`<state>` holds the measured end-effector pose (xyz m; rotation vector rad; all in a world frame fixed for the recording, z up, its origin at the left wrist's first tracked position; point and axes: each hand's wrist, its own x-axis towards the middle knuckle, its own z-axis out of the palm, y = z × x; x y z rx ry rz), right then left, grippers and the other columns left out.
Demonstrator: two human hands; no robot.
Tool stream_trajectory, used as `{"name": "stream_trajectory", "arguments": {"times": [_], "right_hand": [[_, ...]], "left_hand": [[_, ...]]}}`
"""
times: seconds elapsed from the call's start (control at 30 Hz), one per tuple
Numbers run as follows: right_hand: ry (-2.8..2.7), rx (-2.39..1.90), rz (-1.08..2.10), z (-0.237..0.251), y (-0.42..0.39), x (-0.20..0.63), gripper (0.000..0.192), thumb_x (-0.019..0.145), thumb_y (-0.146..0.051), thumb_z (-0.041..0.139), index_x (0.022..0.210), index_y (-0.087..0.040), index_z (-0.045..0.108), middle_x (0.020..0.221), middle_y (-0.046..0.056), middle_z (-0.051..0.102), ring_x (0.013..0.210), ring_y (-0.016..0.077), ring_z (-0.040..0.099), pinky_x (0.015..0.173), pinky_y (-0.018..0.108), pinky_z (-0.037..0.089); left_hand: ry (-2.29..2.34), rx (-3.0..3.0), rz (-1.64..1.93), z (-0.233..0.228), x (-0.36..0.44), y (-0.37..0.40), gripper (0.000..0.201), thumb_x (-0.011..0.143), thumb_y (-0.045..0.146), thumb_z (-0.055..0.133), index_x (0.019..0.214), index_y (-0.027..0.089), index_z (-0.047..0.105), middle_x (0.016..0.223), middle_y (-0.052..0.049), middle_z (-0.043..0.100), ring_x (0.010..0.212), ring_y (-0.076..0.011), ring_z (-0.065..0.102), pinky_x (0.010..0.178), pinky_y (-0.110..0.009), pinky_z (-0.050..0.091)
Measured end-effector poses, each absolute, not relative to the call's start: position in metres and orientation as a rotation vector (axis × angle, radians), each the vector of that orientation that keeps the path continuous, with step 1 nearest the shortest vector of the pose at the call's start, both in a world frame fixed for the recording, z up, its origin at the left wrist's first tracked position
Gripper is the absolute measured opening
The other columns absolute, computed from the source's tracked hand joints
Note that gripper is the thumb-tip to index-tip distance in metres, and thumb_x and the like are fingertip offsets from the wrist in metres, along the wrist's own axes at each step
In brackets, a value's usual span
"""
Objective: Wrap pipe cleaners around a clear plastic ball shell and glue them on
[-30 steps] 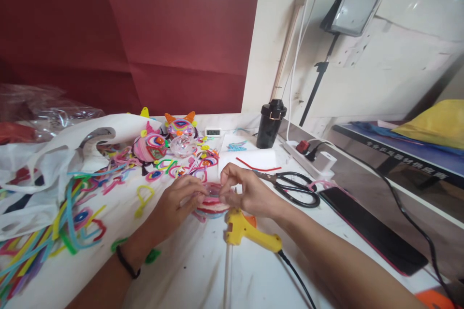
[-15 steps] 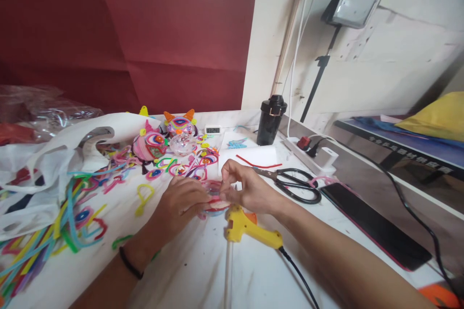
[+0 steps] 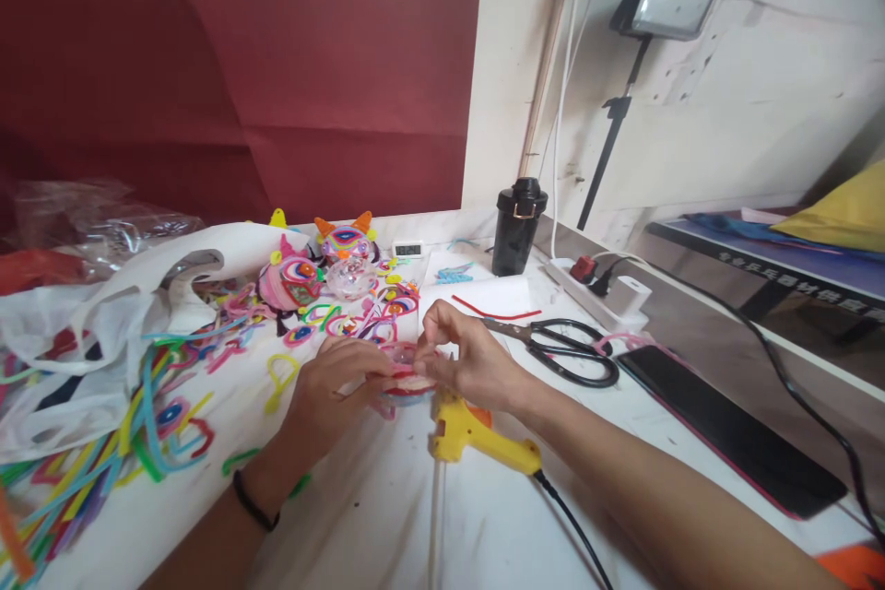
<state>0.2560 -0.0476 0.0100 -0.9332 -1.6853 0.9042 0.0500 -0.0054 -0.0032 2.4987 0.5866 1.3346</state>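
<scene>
Between my hands is a small round craft piece (image 3: pixel 407 387) with red, pink and pale blue edges and a clear-looking upper part. My left hand (image 3: pixel 346 387) grips its left side, fingers bent over it. Above its right side, my right hand (image 3: pixel 474 359) has thumb and index fingertips pinched together against the red edge; whatever lies between them is too small to make out. A yellow hot glue gun (image 3: pixel 488 438) lies just below my right hand, a pale glue stick (image 3: pixel 437 516) running out of its back end toward me.
Scissors (image 3: pixel 573 352) and a phone (image 3: pixel 733 429) lie to the right, near a power strip (image 3: pixel 595 295). A black bottle (image 3: pixel 518 226) stands behind. Pipe cleaners (image 3: pixel 83 498) and a white bag (image 3: pixel 41 387) cover the left; decorated craft balls (image 3: pixel 287 281) sit at the back.
The view has shifted slightly. My left fingers have moved a little on the craft piece, while my right hand keeps its pinch in nearly the same place. The glue gun has stayed put.
</scene>
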Motion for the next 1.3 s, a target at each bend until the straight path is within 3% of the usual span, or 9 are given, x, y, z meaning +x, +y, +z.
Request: {"name": "stream_trajectory", "arguments": {"times": [0.27, 0.4, 0.67, 0.73, 0.83, 1.0, 1.17, 1.3], "right_hand": [[-1.720, -0.905, 0.790, 0.014, -0.049, 0.258, 0.029, 0.076, -0.009, 0.061, 0.080, -0.024, 0.037, 0.070, -0.005, 0.057, 0.066, 0.0138, 0.052, 0.068, 0.028, 0.042], [-1.821, -0.957, 0.506, 0.022, -0.056, 0.257, 0.025, 0.077, -0.010, 0.058, 0.075, -0.023, 0.037, 0.073, -0.002, 0.053, 0.071, 0.0158, 0.049, 0.068, 0.029, 0.040], [-1.973, -0.702, -0.017, 0.019, -0.054, 0.253, 0.024, 0.085, -0.002, 0.043, 0.079, -0.024, 0.035, 0.073, -0.003, 0.052, 0.070, 0.0148, 0.050, 0.091, 0.040, 0.040], [-1.997, -0.687, -0.054, 0.018, -0.054, 0.253, 0.024, 0.086, -0.002, 0.041, 0.080, -0.024, 0.035, 0.074, -0.002, 0.055, 0.071, 0.0147, 0.052, 0.093, 0.041, 0.039], [-2.017, -0.673, -0.076, 0.019, -0.055, 0.254, 0.025, 0.085, -0.001, 0.041, 0.080, -0.024, 0.035, 0.075, -0.001, 0.058, 0.074, 0.0154, 0.055, 0.091, 0.041, 0.040], [-2.024, -0.665, -0.149, 0.019, -0.055, 0.255, 0.026, 0.084, 0.001, 0.041, 0.081, -0.024, 0.035, 0.076, 0.000, 0.060, 0.076, 0.0167, 0.057, 0.086, 0.041, 0.042], [-2.031, -0.661, -0.213, 0.020, -0.053, 0.256, 0.026, 0.083, 0.002, 0.040, 0.081, -0.024, 0.035, 0.077, 0.001, 0.062, 0.078, 0.0171, 0.058, 0.087, 0.042, 0.042], [-2.002, -0.681, -0.258, 0.019, -0.052, 0.257, 0.026, 0.083, 0.002, 0.040, 0.080, -0.024, 0.037, 0.076, 0.000, 0.062, 0.077, 0.0163, 0.058, 0.090, 0.043, 0.041]], "left_hand": [[0.768, 2.463, 1.235, 0.011, 0.050, -0.014, 0.010, 0.077, 0.023, 0.073, 0.087, 0.022, 0.071, 0.087, -0.003, 0.073, 0.083, -0.0194, 0.067, 0.079, -0.033, 0.051], [0.736, 2.584, 1.139, 0.019, 0.049, -0.013, 0.013, 0.086, 0.024, 0.061, 0.096, 0.022, 0.070, 0.091, -0.005, 0.072, 0.089, -0.0198, 0.064, 0.082, -0.034, 0.050], [0.956, 2.948, 1.100, 0.032, 0.053, -0.020, 0.023, 0.091, 0.027, 0.051, 0.092, 0.023, 0.073, 0.112, -0.010, 0.061, 0.105, -0.0266, 0.054, 0.089, -0.042, 0.042], [0.987, 2.926, 1.057, 0.034, 0.052, -0.022, 0.024, 0.092, 0.027, 0.048, 0.092, 0.022, 0.072, 0.113, -0.010, 0.060, 0.103, -0.0253, 0.055, 0.086, -0.039, 0.044], [0.917, 2.753, 0.920, 0.037, 0.053, -0.023, 0.027, 0.094, 0.027, 0.044, 0.087, 0.020, 0.069, 0.106, -0.007, 0.064, 0.095, -0.0197, 0.060, 0.081, -0.030, 0.047], [0.872, 2.485, 0.776, 0.040, 0.058, -0.023, 0.037, 0.092, 0.027, 0.044, 0.060, 0.019, 0.061, 0.074, -0.002, 0.064, 0.073, -0.0150, 0.061, 0.069, -0.025, 0.048], [0.863, 2.370, 0.817, 0.037, 0.060, -0.016, 0.026, 0.088, 0.027, 0.051, 0.071, 0.018, 0.069, 0.070, -0.002, 0.063, 0.068, -0.0146, 0.059, 0.060, -0.023, 0.046], [0.854, 2.318, 0.846, 0.036, 0.063, -0.011, 0.019, 0.085, 0.025, 0.055, 0.079, 0.018, 0.072, 0.081, -0.003, 0.068, 0.077, -0.0154, 0.062, 0.069, -0.024, 0.047]]}}
